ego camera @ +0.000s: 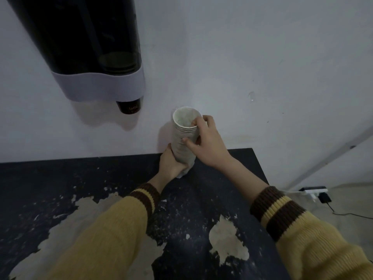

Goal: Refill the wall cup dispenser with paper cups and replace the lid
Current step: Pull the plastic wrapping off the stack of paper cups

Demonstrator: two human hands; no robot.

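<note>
Over the peeling black counter [60, 178] at its back edge by the wall, left hand [171, 164] is gripping the paper-cup stack [182, 142] low, right hand [205, 142] pinching its rim.

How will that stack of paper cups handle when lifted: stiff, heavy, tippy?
The stack of paper cups is probably light: thin paper, nested rims. Tall and narrow, it is likely tippy if let go; the left hand grips its base and the right hand pinches the top rim. It may bend or separate at the nested joints.
</note>
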